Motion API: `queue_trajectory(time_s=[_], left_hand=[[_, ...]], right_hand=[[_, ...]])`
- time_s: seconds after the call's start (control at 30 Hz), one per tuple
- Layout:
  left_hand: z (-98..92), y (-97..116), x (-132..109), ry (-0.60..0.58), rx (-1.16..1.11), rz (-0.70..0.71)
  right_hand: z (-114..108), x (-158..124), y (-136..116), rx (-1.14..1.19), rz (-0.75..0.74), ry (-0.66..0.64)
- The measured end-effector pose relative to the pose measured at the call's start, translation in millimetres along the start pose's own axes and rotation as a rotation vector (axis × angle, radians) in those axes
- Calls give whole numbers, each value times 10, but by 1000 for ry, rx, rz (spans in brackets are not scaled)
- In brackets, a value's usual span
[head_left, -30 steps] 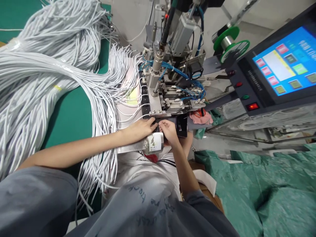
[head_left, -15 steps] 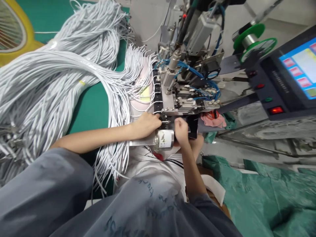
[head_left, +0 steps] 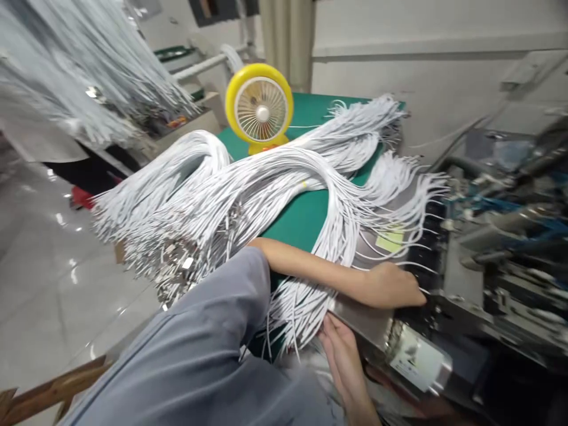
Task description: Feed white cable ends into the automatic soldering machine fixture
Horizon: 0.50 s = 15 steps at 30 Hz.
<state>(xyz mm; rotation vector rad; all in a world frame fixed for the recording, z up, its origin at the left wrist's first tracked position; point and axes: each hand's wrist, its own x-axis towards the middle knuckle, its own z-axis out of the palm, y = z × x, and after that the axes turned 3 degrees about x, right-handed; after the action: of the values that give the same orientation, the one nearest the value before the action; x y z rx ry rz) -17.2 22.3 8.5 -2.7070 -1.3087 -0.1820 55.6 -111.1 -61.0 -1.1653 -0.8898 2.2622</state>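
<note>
Withdrawn from the machine [head_left: 497,260], the right hand [head_left: 341,349] now reaches, fingers loosely open, among hanging cables [head_left: 293,307]. Left hand [head_left: 390,285] rests flat at the machine's edge, its grip hidden.

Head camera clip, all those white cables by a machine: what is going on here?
A person sits at a green bench heaped with white cables. The left hand lies flat at the machine edge, fingertips at its black cable slots. The right hand reaches under the metal plate toward the hanging cable ends; whether it grips any is unclear. A yellow fan stands behind. The picture is blurred.
</note>
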Motion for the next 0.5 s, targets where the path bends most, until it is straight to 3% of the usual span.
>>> queue_trajectory(time_s=[0.13,0.23,0.4,0.5], left_hand=[[-5,-56,0,-56,-6,-30],[-92,-25,-25,-40,-10,-8],[-295,125,-94,-50,-118,187],[-375,245,-126,-56,-242,356]], right_hand=[[19,-8,-65,0,30,19],[35,-57,-56,-128,-46,78],[-37,-165,-75,-505,-233,180],[-294,-252,-203,-715,-299,318]])
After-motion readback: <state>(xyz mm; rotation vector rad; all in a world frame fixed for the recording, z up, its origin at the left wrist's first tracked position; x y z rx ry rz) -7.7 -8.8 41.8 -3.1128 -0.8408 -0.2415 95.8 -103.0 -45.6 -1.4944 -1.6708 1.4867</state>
